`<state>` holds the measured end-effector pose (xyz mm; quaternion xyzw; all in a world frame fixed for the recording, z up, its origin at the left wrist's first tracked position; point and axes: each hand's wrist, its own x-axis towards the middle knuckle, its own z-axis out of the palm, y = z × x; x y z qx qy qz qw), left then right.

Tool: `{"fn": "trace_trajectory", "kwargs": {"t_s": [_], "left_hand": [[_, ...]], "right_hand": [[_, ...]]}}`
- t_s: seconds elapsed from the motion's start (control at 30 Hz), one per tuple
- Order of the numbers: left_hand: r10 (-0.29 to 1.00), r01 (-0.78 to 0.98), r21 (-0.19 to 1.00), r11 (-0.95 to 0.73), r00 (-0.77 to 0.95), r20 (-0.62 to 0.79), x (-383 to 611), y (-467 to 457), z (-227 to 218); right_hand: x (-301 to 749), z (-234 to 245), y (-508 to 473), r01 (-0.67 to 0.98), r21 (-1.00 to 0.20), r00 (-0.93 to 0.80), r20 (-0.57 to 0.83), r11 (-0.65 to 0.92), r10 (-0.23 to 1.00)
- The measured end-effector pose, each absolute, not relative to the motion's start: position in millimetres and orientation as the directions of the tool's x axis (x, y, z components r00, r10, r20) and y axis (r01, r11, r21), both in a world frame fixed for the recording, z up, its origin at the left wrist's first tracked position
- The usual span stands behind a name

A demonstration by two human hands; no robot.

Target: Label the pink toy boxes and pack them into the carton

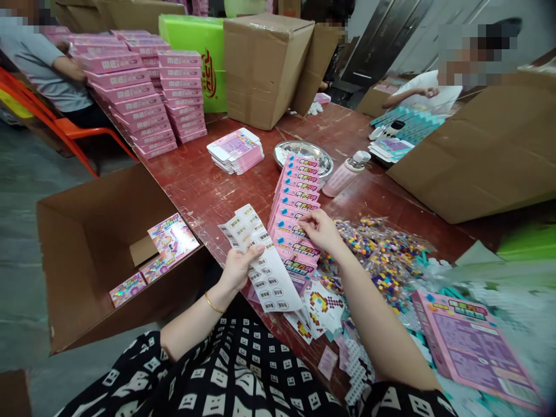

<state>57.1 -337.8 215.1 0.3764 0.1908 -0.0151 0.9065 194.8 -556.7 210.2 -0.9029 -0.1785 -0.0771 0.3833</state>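
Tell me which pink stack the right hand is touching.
The fanned row mid-table, under the right hand; the tall stacks far left stand untouched. The left hand holds a sheet.

I see a sticker sheet (260,263) of smooth, faintly shiny paper, and pink boxes (297,202) in glossy printed card. The table (195,185) is wood, its red paint scuffed and rough. The bowl (299,150) is polished metal; the open carton (87,249) matt brown cardboard; the bead bags (382,249) clear crinkled plastic.
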Motion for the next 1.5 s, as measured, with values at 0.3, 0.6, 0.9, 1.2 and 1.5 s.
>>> {"fn": "trace_trajectory", "kwargs": {"t_s": [0.3, 0.6, 0.9, 1.2, 1.5], "left_hand": [[0.182, 0.06, 0.752, 0.656, 0.955, -0.236, 48, -345, 213], [-0.115, -0.094, 0.99, 0.106, 0.988, 0.106, 65, -279, 267], [0.045, -0.046, 0.998, 0.042, 0.998, 0.044, 64, -301, 257], [0.018, -0.048, 0.998, 0.028, 0.999, 0.047, 57, -315, 261], [-0.029, 0.04, 0.999, 0.035, 0.999, -0.039, 51, -312, 257]], "right_hand": [[96, 258, -504, 0.175, -0.932, 0.943, 0.066, -0.316, 0.328], [51, 279, -521, 0.456, -0.739, 0.883, 0.306, -0.496, 0.356], [31, 276, -517, 0.735, -0.447, 0.623, 0.741, -0.509, 0.249], [28, 262, -495, 0.702, -0.533, 0.625, 0.779, -0.472, 0.048], [11, 271, -483, 0.745, -0.377, 0.526, 0.84, -0.551, 0.136]]}}
